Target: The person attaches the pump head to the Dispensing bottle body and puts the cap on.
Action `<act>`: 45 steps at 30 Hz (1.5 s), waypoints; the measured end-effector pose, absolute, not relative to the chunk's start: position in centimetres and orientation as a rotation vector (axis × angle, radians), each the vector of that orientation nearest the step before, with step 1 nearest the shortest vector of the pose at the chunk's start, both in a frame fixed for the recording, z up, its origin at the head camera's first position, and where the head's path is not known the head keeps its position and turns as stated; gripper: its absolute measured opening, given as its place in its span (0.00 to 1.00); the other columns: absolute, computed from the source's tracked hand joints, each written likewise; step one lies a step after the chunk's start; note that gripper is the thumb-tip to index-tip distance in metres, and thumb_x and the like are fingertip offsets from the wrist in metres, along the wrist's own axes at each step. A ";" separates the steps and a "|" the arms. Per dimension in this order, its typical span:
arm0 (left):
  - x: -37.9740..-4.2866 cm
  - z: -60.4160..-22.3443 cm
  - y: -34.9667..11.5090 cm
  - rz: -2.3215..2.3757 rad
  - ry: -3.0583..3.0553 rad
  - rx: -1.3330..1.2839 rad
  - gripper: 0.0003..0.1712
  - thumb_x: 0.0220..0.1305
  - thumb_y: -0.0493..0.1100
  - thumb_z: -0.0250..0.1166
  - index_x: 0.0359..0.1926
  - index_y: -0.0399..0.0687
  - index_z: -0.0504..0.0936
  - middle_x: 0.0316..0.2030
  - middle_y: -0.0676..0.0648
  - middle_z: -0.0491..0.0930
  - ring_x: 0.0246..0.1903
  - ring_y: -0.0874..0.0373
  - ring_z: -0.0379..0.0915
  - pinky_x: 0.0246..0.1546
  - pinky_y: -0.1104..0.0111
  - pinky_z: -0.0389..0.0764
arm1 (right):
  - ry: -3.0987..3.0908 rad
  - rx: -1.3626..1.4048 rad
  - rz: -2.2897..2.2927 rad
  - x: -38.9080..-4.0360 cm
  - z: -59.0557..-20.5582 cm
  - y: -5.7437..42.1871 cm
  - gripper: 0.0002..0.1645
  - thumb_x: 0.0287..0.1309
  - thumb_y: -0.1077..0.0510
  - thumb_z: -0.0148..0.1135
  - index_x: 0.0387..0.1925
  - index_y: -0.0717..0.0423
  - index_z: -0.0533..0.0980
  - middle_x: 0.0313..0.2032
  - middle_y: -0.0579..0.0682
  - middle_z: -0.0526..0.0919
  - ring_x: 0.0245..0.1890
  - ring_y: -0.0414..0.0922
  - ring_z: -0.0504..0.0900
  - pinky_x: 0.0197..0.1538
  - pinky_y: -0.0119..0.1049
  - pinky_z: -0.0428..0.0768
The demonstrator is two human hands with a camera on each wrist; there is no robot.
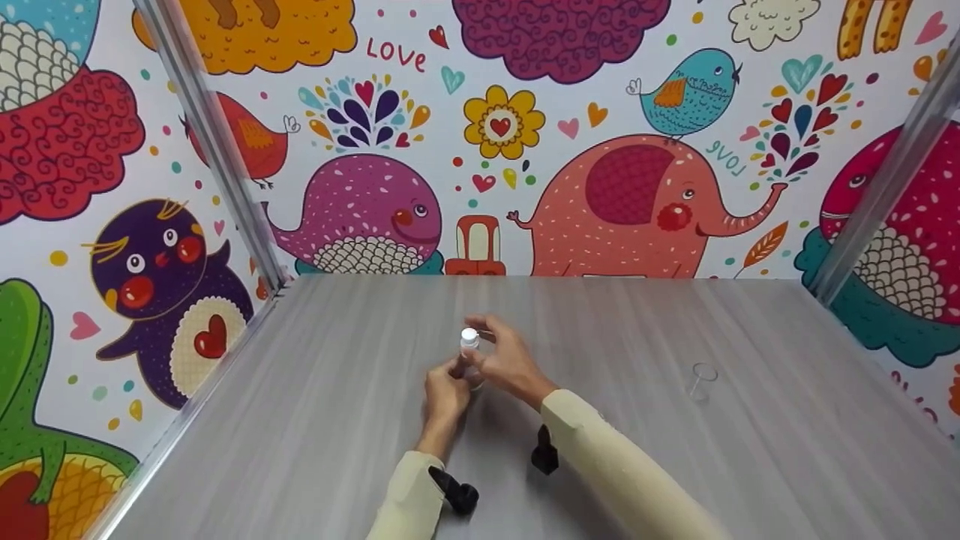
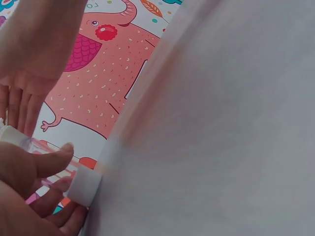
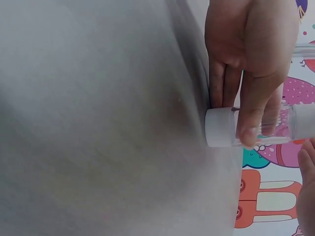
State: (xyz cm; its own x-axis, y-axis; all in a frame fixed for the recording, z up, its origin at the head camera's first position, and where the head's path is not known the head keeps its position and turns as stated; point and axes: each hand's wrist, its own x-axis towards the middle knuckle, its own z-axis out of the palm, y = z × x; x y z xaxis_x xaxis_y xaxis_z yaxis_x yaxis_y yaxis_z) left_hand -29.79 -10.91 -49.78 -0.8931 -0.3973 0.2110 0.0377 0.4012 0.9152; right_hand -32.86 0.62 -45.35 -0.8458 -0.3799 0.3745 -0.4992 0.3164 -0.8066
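A clear bottle [image 3: 283, 135] with a white base [image 3: 219, 128] and a white cap [image 1: 469, 339] stands upright over the table. My left hand [image 1: 445, 394] grips its clear body, thumb on one side and fingers on the other, low down near the base in the left wrist view. Around the cap, my right hand [image 1: 514, 366] has its thumb at the near side and its fingers at the far side. Only part of the right hand [image 3: 307, 169] shows in the right wrist view, beside the cap [image 3: 304, 120].
A clear, open-rimmed cylinder [image 1: 703, 381] rests on the grey table [image 1: 337, 420] to the right. Walls with cartoon animals [image 1: 615, 210] and metal posts [image 1: 217, 142] enclose the back and sides. Black camera mounts [image 1: 455, 491] sit at both wrists.
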 end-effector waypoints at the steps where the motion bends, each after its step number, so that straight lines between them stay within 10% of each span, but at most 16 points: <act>1: -29.8 -49.8 -10.9 -1.478 -2.272 0.313 0.13 0.48 0.32 0.71 0.39 0.41 0.90 0.35 0.41 0.89 0.31 0.54 0.78 0.37 0.60 0.79 | -2.455 0.850 1.542 -32.9 -45.4 0.6 0.28 0.62 0.63 0.63 0.64 0.58 0.72 0.63 0.57 0.78 0.65 0.54 0.76 0.68 0.52 0.72; 17: -29.9 -49.5 -11.0 -1.432 -2.357 0.354 0.12 0.52 0.34 0.72 0.40 0.44 0.90 0.32 0.44 0.88 0.30 0.57 0.76 0.34 0.63 0.76 | -2.469 0.855 1.328 -33.2 -45.5 0.4 0.23 0.56 0.63 0.71 0.53 0.58 0.75 0.46 0.54 0.85 0.49 0.48 0.85 0.54 0.42 0.83; 26: -30.0 -49.5 -10.9 -1.423 -2.353 0.384 0.08 0.50 0.34 0.74 0.34 0.45 0.89 0.22 0.49 0.79 0.24 0.58 0.67 0.28 0.66 0.68 | -2.470 0.827 1.284 -32.9 -45.9 0.2 0.24 0.58 0.60 0.71 0.55 0.60 0.74 0.48 0.56 0.82 0.50 0.49 0.83 0.55 0.46 0.82; 35: -30.0 -49.5 -10.7 -1.383 -2.319 0.374 0.16 0.49 0.30 0.68 0.40 0.43 0.90 0.36 0.41 0.89 0.35 0.47 0.83 0.38 0.53 0.79 | -2.454 0.807 1.407 -32.9 -45.4 0.6 0.29 0.61 0.53 0.69 0.60 0.59 0.72 0.56 0.57 0.79 0.58 0.53 0.78 0.63 0.53 0.75; 45: -29.9 -49.7 -10.9 -1.416 -2.343 0.347 0.21 0.50 0.31 0.71 0.48 0.45 0.89 0.33 0.43 0.89 0.31 0.55 0.74 0.36 0.61 0.76 | -2.427 0.927 1.398 -32.7 -45.4 0.5 0.22 0.64 0.69 0.60 0.59 0.60 0.75 0.58 0.58 0.81 0.61 0.51 0.80 0.66 0.47 0.74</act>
